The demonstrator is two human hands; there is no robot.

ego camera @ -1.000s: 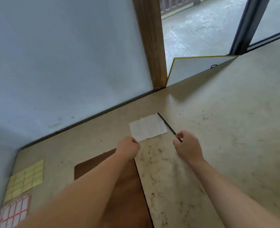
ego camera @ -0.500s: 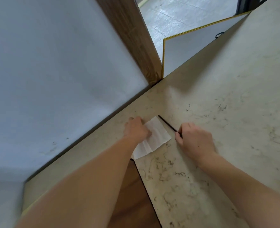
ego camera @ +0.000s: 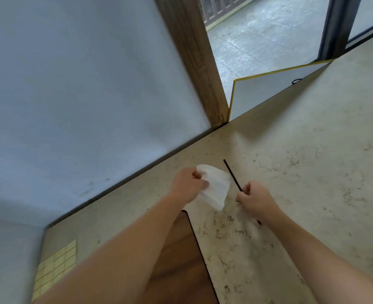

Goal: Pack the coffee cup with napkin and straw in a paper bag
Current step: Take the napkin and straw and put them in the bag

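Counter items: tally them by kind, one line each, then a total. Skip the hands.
Napkin: 1, white, held in the left hand
Straw: 1, black, held in the right hand
Sticker sheet: 1, yellow grid, at the left edge of the counter
Total: 3. No cup or bag is in view.

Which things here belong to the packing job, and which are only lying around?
For the job:
napkin, held by the left hand
straw, held by the right hand

Lying about:
yellow sticker sheet
brown board
framed panel
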